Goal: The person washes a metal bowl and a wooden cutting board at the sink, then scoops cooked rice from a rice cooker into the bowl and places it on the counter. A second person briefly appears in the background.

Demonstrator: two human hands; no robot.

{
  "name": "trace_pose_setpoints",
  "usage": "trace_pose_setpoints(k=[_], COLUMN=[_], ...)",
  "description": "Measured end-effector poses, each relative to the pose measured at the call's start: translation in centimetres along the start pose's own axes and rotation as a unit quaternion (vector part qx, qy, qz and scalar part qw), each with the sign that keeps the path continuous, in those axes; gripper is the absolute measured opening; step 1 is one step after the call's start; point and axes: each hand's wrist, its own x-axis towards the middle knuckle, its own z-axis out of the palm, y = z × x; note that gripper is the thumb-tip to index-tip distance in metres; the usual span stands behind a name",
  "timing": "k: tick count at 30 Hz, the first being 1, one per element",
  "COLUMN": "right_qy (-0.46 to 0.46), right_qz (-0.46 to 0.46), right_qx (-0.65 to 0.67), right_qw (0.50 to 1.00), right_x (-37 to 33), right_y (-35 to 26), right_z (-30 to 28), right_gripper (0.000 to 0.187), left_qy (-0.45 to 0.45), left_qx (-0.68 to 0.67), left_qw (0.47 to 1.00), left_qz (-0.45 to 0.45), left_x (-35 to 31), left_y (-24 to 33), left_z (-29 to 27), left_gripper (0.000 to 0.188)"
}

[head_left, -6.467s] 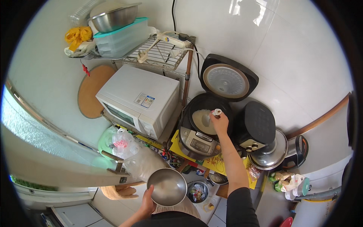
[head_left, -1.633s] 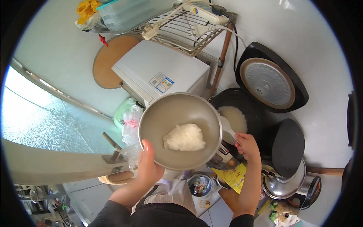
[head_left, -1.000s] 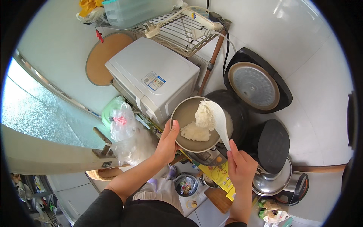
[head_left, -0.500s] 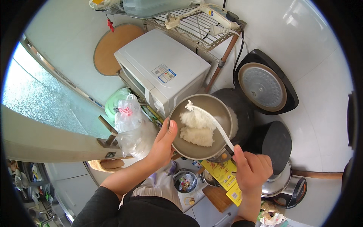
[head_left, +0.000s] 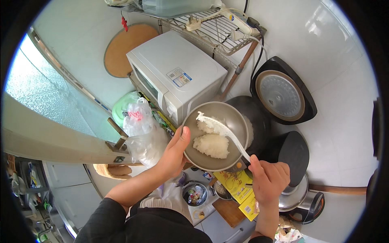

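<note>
My left hand (head_left: pixel 173 154) grips a round metal bowl (head_left: pixel 234 112) at its left side, the thumb over the rim. Two clumps of white rice (head_left: pixel 211 146) lie in the bowl. In my closed right hand (head_left: pixel 269 180) is a white rice paddle (head_left: pixel 231 135), reaching over the bowl's right rim. Its tip, with rice stuck to it, lies over the farther clump and partly hides it. Behind the bowl stands a black rice cooker (head_left: pixel 259 117) with its lid (head_left: pixel 281 95) raised; the bowl covers part of its opening, where some rice shows.
A white microwave (head_left: pixel 178 60) stands beyond the bowl, beside a wire rack (head_left: pixel 219 32) with plugs and a power strip. Plastic bags (head_left: pixel 142 133) hang at left. A lidded steel pot (head_left: pixel 296 194), yellow packaging (head_left: pixel 237 184) and a wooden board (head_left: pixel 229 212) lie nearer, right.
The paddle's tip has moved slightly left and nearer within the bowl. Both hands keep their holds, and the whole view has shifted a little.
</note>
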Motion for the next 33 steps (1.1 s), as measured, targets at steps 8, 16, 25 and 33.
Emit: trace_pose_setpoints(k=[8, 16, 25, 33], right_qy=[-0.002, -0.099, -0.376, -0.387], right_qz=[0.185, 0.440, 0.357, 0.388], right_qx=[0.154, 0.099, -0.003, 0.099], right_qw=[0.971, 0.887, 0.855, 0.831], right_x=[-1.7, -5.7, -7.6, -8.0], right_y=[1.5, 8.2, 8.9, 9.7], right_z=[1.2, 8.7, 19.5, 22.1], right_gripper=[0.028, 0.024, 0.017, 0.018], left_qy=[0.071, 0.086, 0.136, 0.153], left_qx=[0.011, 0.020, 0.031, 0.037], left_qw=[0.997, 0.996, 0.990, 0.987], left_qz=[-0.009, 0.023, 0.028, 0.045], left_x=[1.3, 2.9, 2.4, 2.0], left_y=[-0.3, -2.1, -2.0, -1.8], left_z=[-0.7, -3.0, -4.5, -4.6], left_gripper=[0.062, 0.061, 0.064, 0.066])
